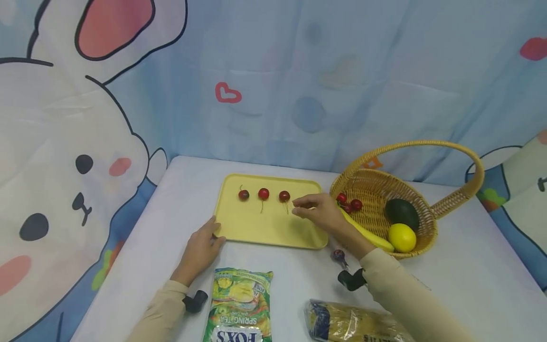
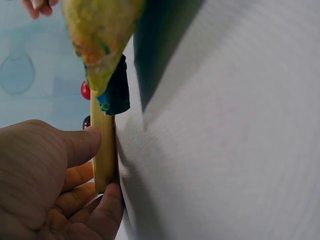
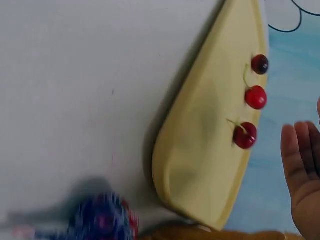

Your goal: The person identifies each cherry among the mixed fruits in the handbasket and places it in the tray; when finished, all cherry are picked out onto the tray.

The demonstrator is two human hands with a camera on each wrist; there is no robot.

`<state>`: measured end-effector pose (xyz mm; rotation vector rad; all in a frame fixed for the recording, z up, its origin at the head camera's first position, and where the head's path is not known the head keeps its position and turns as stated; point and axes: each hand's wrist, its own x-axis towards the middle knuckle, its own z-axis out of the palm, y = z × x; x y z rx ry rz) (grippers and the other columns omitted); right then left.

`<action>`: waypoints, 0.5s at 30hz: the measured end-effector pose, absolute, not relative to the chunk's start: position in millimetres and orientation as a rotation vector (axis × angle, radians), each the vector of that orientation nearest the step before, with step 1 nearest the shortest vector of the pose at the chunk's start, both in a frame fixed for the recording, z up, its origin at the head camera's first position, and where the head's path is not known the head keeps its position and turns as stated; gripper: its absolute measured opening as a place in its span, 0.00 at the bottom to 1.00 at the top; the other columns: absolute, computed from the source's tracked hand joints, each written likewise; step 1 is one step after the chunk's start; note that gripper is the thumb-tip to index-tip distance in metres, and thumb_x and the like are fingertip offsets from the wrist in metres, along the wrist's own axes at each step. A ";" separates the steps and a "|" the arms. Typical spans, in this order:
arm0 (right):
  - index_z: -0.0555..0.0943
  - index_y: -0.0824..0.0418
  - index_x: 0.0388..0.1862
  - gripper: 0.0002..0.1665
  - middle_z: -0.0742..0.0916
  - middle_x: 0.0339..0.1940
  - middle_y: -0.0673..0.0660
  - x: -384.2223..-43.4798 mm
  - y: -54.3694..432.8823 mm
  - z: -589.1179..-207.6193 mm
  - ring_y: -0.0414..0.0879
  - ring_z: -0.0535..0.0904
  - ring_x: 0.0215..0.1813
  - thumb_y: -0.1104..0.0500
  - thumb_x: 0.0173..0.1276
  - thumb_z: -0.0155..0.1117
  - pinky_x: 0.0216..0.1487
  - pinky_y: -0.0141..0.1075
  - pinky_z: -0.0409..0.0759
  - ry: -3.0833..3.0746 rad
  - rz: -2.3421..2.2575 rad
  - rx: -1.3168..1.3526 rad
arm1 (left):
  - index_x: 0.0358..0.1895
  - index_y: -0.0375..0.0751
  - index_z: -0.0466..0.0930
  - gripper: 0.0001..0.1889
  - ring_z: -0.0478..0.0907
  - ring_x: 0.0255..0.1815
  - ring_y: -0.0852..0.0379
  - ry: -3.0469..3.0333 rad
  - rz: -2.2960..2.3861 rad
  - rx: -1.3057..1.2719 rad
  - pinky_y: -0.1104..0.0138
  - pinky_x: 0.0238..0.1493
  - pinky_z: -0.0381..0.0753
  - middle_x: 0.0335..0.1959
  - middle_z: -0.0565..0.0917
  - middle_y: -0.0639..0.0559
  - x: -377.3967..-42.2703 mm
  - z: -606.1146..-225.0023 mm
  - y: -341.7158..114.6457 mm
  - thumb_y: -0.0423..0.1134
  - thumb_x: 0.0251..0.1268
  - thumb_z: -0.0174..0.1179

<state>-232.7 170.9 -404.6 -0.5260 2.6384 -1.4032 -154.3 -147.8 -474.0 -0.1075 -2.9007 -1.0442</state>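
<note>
A yellow tray lies on the white table with three red cherries in a row along its far half: a left cherry, a middle cherry and a right cherry. At the tray's near left corner my left hand holds the edge between thumb and fingers, as the left wrist view shows. My right hand hovers over the tray's right side, just right of the right cherry. Its fingers are fairly straight, with nothing seen between them.
Right of the tray stands a wicker basket with a tall handle, holding cherries, a banana, a lemon and an avocado. Nearer lie a lollipop, a FOX'S candy bag and a brown package.
</note>
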 end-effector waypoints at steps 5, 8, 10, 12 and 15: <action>0.84 0.69 0.52 0.19 0.85 0.52 0.70 -223.6 206.5 -392.9 0.61 0.86 0.45 0.58 0.67 0.69 0.48 0.49 0.87 2.430 -1.467 -0.554 | 0.64 0.25 0.72 0.25 0.70 0.69 0.35 -2.893 -1.044 -0.115 0.46 0.69 0.72 0.72 0.66 0.31 -152.9 -471.6 -148.1 0.36 0.68 0.62; 0.84 0.70 0.53 0.19 0.86 0.51 0.69 -223.2 233.9 -389.0 0.57 0.87 0.45 0.59 0.67 0.69 0.48 0.47 0.88 2.403 -1.503 -0.538 | 0.64 0.25 0.72 0.25 0.70 0.69 0.35 -2.898 -1.052 -0.110 0.46 0.69 0.72 0.73 0.66 0.31 -152.5 -469.6 -147.5 0.36 0.68 0.62; 0.83 0.71 0.53 0.20 0.88 0.49 0.65 -224.5 252.0 -385.4 0.53 0.87 0.44 0.59 0.68 0.69 0.47 0.47 0.88 2.406 -1.531 -0.508 | 0.64 0.25 0.72 0.25 0.70 0.69 0.35 -2.904 -1.048 -0.106 0.47 0.69 0.72 0.73 0.66 0.31 -152.5 -469.6 -147.0 0.36 0.68 0.62; 0.83 0.71 0.54 0.22 0.89 0.46 0.57 -226.0 268.4 -380.6 0.49 0.88 0.43 0.57 0.68 0.69 0.48 0.45 0.88 2.437 -1.531 -0.458 | 0.64 0.25 0.72 0.25 0.70 0.70 0.35 -2.911 -1.040 -0.103 0.47 0.70 0.71 0.73 0.66 0.32 -152.9 -469.6 -146.5 0.37 0.68 0.62; 0.81 0.72 0.56 0.25 0.90 0.44 0.48 -229.4 288.8 -371.4 0.50 0.89 0.43 0.54 0.68 0.69 0.49 0.45 0.88 2.489 -1.526 -0.370 | 0.64 0.25 0.72 0.25 0.70 0.69 0.35 -2.911 -1.035 -0.105 0.47 0.70 0.71 0.73 0.66 0.32 -153.0 -469.9 -146.0 0.37 0.68 0.62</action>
